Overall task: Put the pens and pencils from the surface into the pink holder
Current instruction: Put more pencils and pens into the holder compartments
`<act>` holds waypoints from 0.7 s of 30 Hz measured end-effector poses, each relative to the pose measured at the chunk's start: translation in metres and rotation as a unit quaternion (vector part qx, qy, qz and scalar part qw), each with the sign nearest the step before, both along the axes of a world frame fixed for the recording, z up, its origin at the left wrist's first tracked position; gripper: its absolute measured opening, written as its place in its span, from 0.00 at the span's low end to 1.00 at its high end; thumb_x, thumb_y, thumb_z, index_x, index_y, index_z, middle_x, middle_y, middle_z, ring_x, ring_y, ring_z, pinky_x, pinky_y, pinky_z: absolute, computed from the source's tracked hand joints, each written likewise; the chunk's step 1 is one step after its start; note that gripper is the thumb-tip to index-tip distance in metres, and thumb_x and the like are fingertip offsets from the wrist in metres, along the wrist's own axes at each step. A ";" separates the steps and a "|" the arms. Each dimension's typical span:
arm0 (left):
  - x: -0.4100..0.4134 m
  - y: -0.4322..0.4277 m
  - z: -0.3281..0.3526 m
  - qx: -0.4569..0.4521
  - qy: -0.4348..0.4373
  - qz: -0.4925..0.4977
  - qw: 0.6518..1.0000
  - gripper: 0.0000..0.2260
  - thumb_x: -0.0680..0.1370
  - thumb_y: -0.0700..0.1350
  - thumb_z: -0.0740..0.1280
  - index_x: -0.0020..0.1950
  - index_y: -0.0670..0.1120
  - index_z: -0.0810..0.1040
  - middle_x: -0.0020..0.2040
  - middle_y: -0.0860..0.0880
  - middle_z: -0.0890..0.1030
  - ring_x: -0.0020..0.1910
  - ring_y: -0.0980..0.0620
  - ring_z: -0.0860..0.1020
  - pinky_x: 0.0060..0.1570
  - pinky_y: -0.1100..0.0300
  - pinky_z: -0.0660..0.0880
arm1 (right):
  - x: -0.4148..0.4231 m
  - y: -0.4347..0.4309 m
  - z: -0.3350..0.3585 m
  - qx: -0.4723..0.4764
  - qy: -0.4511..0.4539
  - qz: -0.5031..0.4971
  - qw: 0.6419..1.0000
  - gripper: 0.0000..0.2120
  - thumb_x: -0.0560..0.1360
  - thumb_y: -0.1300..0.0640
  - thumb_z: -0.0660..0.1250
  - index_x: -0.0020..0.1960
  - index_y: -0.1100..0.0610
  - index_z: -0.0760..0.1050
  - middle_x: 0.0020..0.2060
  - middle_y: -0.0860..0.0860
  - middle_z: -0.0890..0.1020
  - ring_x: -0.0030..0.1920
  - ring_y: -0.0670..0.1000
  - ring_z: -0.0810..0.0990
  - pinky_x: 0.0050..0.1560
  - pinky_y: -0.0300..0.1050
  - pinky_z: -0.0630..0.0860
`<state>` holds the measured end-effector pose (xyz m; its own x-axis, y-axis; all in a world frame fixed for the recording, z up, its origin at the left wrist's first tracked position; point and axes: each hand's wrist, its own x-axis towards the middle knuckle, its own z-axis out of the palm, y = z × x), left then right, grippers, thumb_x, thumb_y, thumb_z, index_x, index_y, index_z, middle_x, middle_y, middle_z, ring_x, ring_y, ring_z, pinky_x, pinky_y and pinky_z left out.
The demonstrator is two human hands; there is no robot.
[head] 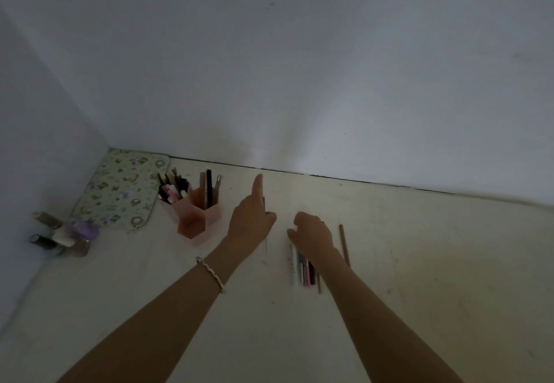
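Note:
The pink holder [195, 217] is a cluster of hexagonal cups left of centre; two rear cups hold several pens, the front cup looks empty. My left hand [250, 217] is just right of it, index finger stretched out, gripping a thin dark pen [265, 244] that hangs below the fist. My right hand [313, 237] rests, fingers curled, on a bundle of several pens and pencils [302, 268] lying on the cream surface; whether it grips them is unclear. A lone brown pencil [344, 244] lies just right of that hand.
A floral pouch [120, 190] lies in the back left corner by the white wall. Small bottles and a purple item [63, 232] stand at the left edge. Bare cream surface [449, 262] stretches to the right and toward me.

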<state>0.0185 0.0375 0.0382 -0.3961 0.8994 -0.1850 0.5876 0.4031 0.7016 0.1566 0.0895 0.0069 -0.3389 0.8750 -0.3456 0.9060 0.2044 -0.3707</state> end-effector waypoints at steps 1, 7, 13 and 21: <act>-0.005 0.000 0.008 0.018 0.002 0.006 1.000 0.41 0.72 0.40 0.66 0.78 0.55 0.49 0.37 0.49 0.75 0.34 0.52 0.77 0.31 0.61 0.74 | -0.004 -0.005 -0.004 0.018 -0.021 0.021 0.999 0.09 0.77 0.56 0.63 0.55 0.59 0.73 0.49 0.55 0.80 0.54 0.55 0.79 0.52 0.47 0.75; -0.041 -0.007 0.053 0.144 0.046 0.050 0.987 0.31 0.73 0.40 0.65 0.72 0.55 0.57 0.34 0.51 0.76 0.29 0.58 0.76 0.28 0.66 0.70 | -0.027 -0.023 -0.011 0.065 0.011 0.028 0.997 0.14 0.76 0.59 0.59 0.61 0.54 0.70 0.42 0.51 0.83 0.54 0.54 0.80 0.72 0.53 0.59; -0.100 -0.014 0.073 0.214 0.158 0.101 0.959 0.19 0.79 0.42 0.64 0.67 0.50 0.62 0.38 0.49 0.79 0.31 0.52 0.78 0.33 0.55 0.79 | -0.061 -0.008 0.033 0.115 0.313 -0.099 0.938 0.11 0.77 0.57 0.64 0.60 0.56 0.73 0.40 0.48 0.80 0.35 0.47 0.75 0.41 0.42 0.71; -0.119 -0.021 0.047 0.055 0.401 0.056 0.913 0.10 0.77 0.46 0.65 0.55 0.44 0.81 0.56 0.46 0.81 0.63 0.44 0.72 0.59 0.49 0.66 | -0.102 -0.013 0.062 0.162 0.455 -0.098 0.870 0.10 0.78 0.56 0.64 0.56 0.47 0.67 0.40 0.45 0.80 0.34 0.46 0.73 0.36 0.38 0.71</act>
<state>-0.1002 0.0161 0.0853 -0.4548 0.8406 0.2942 0.8895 0.4450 0.1038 0.0542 0.0761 0.0687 -0.1765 0.9482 0.2641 0.2957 0.3070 -0.9046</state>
